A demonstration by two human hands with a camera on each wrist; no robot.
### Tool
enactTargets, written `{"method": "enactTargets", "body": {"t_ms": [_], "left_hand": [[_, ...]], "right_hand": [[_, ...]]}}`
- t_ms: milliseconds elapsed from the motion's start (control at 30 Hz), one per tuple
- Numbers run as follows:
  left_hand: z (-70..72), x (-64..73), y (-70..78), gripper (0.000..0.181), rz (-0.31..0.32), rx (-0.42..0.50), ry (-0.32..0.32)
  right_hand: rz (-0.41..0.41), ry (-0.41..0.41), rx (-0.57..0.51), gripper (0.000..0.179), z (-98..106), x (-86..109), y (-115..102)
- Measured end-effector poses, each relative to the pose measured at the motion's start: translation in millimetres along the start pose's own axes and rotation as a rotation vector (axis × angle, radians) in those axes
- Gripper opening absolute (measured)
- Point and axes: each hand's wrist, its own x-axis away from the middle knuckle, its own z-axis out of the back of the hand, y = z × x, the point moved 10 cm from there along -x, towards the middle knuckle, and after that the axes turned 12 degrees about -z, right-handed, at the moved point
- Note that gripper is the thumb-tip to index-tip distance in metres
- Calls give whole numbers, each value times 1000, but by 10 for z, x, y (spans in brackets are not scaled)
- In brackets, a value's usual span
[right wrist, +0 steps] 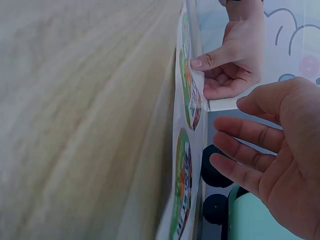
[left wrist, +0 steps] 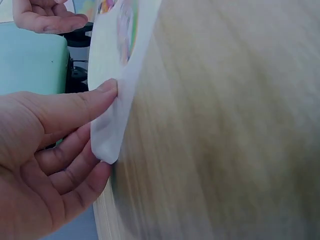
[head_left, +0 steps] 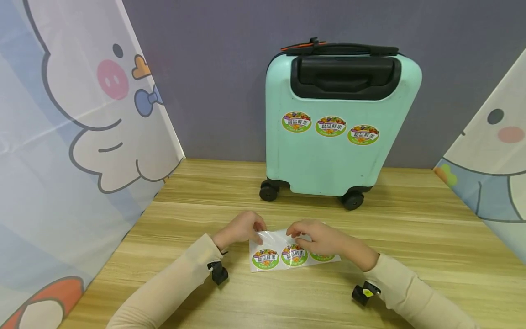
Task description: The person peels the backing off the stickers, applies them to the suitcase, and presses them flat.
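A white sheet of stickers (head_left: 274, 238) lies on the wooden table, showing a row of oval fruit labels, green at the bottom with colourful fruit on top. My left hand (head_left: 242, 227) pinches its left end, thumb on the printed face and fingers behind, as the left wrist view shows. Over the right part of the sheet is my right hand (head_left: 318, 237), its fingers loosely bent and holding nothing; it partly covers the rightmost label (head_left: 322, 258). In the right wrist view a gap shows between its fingertips (right wrist: 220, 162) and the sheet.
Behind the sheet stands a mint-green suitcase (head_left: 316, 169) on black wheels (head_left: 269, 191). Three matching oval stickers (head_left: 330, 126) sit in a row across its front, under the black handle (head_left: 345, 75). Cartoon-printed cloths (head_left: 98, 137) hang at both sides, with a grey backdrop (head_left: 205, 82) behind.
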Motion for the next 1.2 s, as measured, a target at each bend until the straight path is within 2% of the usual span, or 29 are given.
{"method": "enactTargets", "body": {"t_ms": [267, 500, 733, 867, 1067, 1200], "left_hand": [[64, -34, 40, 17, -30, 0, -17], [165, -107, 111, 11, -44, 26, -13], [227, -152, 172, 8, -19, 3, -23], [264, -194, 233, 7, -57, -8, -6], [327, -254, 313, 8, -119, 84, 74], [347, -284, 324, 12, -119, 184, 118]], "right_hand": [[2, 7, 2, 21, -2, -35, -62], [24, 99, 34, 18, 95, -37, -138], [26, 152, 61, 18, 191, -25, -206], [63, 193, 78, 20, 238, -7, -265], [49, 219, 133, 24, 266, 6, -270], [56, 247, 160, 30, 284, 17, -275]]}}
